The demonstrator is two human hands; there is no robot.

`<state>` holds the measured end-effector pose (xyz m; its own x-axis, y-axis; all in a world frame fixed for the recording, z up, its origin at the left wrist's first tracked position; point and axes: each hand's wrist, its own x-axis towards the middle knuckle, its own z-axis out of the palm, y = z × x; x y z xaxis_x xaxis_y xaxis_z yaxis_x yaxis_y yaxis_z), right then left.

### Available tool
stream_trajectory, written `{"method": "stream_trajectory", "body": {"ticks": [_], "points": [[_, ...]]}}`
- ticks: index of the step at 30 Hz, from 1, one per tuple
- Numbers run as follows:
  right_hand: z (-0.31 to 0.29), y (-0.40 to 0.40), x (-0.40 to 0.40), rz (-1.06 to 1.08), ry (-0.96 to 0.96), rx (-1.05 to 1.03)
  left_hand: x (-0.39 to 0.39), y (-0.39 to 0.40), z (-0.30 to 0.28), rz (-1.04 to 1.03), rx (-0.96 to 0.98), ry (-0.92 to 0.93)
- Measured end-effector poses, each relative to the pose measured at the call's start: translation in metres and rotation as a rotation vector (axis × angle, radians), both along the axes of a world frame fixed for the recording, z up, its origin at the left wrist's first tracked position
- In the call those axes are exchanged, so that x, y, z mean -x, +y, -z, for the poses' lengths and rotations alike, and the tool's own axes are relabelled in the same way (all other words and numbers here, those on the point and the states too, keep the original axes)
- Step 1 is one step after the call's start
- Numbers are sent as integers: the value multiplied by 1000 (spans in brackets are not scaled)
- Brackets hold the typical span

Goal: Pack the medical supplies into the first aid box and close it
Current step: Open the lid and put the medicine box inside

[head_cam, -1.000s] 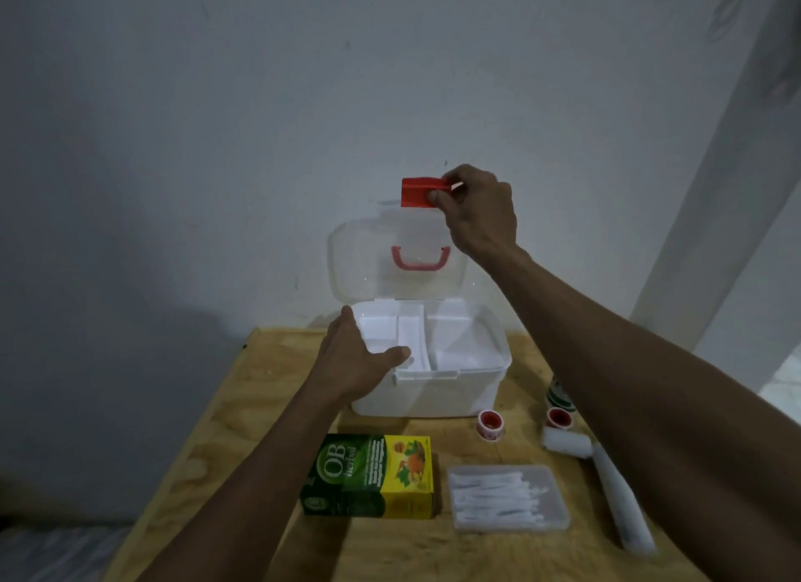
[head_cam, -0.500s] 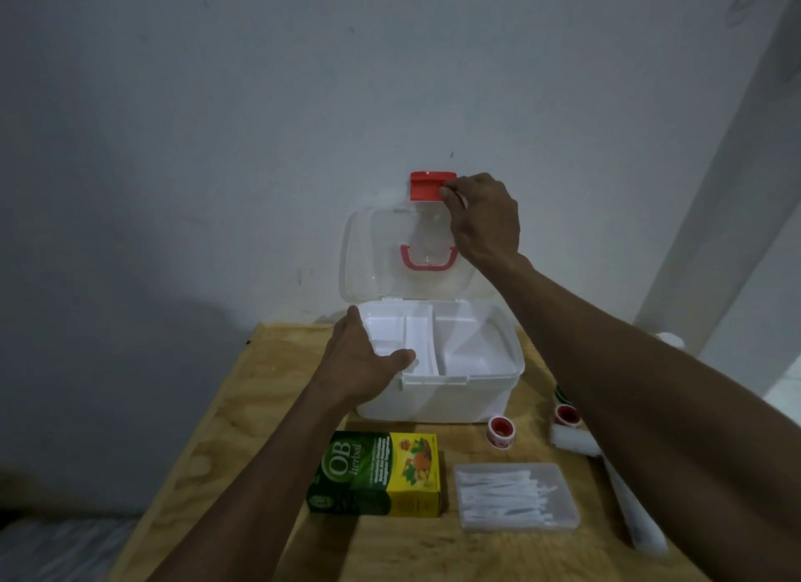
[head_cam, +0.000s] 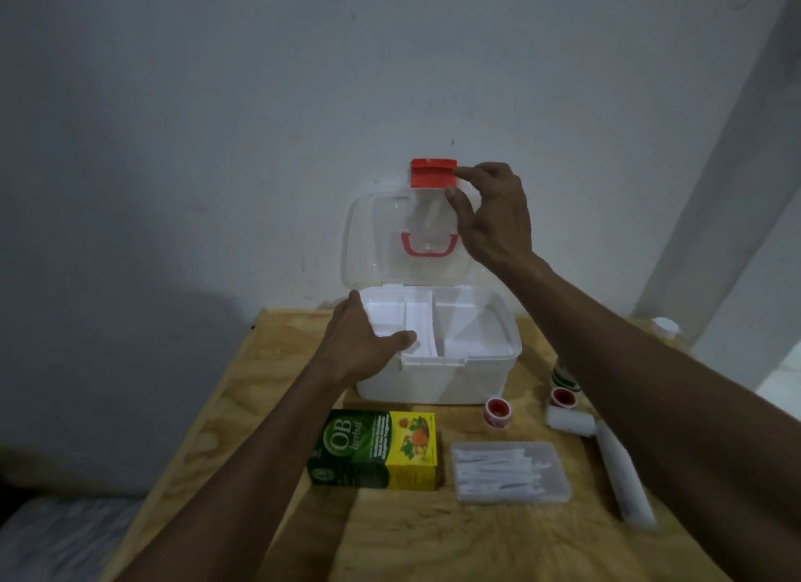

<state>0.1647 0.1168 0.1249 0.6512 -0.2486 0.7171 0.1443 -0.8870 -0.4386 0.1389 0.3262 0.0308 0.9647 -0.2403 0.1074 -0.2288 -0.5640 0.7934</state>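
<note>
Two hands work at the white first aid box (head_cam: 433, 377), which stands open at the far end of the wooden table (head_cam: 242, 391). The left hand (head_cam: 362, 343) grips the box's near left rim, thumb inside; the right hand (head_cam: 492, 217) pinches the red latch (head_cam: 431, 174) atop the upright clear lid (head_cam: 377, 239). In front of the box lie a green-and-yellow carton (head_cam: 375, 449) and a clear case of cotton swabs (head_cam: 509, 471), with a red-cored tape roll (head_cam: 496, 412) between. The right forearm hides part of a white tube (head_cam: 624, 477) and a bandage roll (head_cam: 570, 421).
</note>
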Motion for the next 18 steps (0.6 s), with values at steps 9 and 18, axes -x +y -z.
{"method": "stream_trajectory", "body": {"ticks": [9,18], "points": [[64,48,172,-384,184,-461,-2,-8,-17,-8,-188,-35],[120,75,188,-567,567,-478,-6,-5,-2,-15,-129,17]]}}
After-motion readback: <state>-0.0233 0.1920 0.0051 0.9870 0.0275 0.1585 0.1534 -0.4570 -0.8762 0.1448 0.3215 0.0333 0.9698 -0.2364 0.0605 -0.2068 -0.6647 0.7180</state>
